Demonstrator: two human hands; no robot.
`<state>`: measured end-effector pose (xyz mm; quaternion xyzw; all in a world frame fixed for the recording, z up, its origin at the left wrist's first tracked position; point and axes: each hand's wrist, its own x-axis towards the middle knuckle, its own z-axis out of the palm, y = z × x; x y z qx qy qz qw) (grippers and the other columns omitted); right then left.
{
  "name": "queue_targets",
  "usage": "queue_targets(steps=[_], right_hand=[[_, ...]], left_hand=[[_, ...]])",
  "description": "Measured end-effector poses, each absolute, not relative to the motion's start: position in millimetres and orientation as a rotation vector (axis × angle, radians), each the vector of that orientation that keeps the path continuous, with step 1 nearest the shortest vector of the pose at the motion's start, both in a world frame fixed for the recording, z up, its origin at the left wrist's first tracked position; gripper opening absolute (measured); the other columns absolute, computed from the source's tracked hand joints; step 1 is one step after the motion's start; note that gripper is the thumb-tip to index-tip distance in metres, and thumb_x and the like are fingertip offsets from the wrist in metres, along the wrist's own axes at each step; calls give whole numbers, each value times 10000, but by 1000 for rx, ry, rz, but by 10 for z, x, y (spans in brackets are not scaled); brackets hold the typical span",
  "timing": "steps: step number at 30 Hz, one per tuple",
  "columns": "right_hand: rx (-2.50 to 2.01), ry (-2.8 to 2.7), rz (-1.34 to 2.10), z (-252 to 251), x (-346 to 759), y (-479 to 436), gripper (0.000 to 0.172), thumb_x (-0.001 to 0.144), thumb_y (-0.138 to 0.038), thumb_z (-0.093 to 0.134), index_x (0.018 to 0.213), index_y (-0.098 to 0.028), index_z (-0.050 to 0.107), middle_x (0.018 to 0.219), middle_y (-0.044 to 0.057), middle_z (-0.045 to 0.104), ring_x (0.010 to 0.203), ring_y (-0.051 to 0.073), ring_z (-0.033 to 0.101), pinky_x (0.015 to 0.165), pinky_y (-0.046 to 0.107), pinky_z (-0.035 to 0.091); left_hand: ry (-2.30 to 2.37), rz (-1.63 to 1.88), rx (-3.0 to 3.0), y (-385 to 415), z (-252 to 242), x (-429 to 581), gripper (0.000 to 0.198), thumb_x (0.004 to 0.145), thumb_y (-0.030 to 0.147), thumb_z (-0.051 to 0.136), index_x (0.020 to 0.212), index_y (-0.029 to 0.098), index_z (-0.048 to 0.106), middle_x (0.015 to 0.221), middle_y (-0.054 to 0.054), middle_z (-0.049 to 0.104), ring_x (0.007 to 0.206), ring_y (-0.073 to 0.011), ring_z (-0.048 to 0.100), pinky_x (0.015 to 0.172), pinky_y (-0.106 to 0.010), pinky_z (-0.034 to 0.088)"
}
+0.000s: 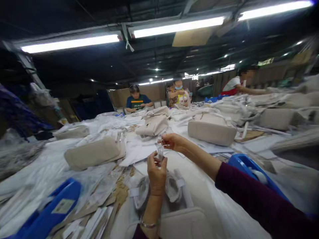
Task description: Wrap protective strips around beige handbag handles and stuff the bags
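Note:
Just above a cream handbag [185, 224] close to me, both of my hands meet at a small clear, whitish strip [160, 153], perhaps plastic film. My left hand [157, 171], with a bangle on its wrist, grips the lower part between thumb and fingers. At the top, my right hand [173, 141] pinches the strip's upper end; the fingertips are small and blurred. Under my left wrist, coiled pale straps [173, 189] with white wrapping lie on the bag. Beyond my hands rests another cream bag [153, 126] on white sheets.
Blue tape dispensers stand at left [63, 202] and right [245, 166]. More cream bags lie left [93, 152] and right [211, 129]. Cardboard and paper scraps [99, 219] cover the near left. Several people, among them one in dark green [138, 102], work across the table.

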<state>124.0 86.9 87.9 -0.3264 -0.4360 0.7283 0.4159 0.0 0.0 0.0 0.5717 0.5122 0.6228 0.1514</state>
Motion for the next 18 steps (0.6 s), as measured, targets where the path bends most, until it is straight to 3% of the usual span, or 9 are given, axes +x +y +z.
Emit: queue_targets(steps=[5, 11, 18], right_hand=[[-771, -1085, 1898, 865, 1086, 791, 115, 814, -184, 622, 719, -131, 582, 706, 52, 686, 539, 90, 547, 559, 217, 445], [-706, -1035, 1944, 948, 1019, 774, 112, 834, -193, 602, 744, -129, 578, 741, 68, 697, 531, 92, 537, 544, 223, 453], [-636, -952, 1951, 976, 1032, 792, 130, 859, -210, 576, 751, -138, 565, 716, 55, 683, 536, 97, 528, 537, 227, 460]], left_hand=[[1477, 1710, 1596, 103, -80, -33, 450, 781, 355, 636, 1193, 199, 541, 1023, -53, 609, 655, -110, 480, 645, -254, 433], [1318, 1670, 1479, 135, -138, -62, 404, 814, 433, 595, 1139, 193, 587, 723, 18, 528, 625, -107, 461, 594, -222, 402], [1333, 1734, 1397, 108, -68, -74, 348, 791, 437, 627, 1029, 183, 636, 784, -4, 596, 653, -107, 501, 619, -221, 420]])
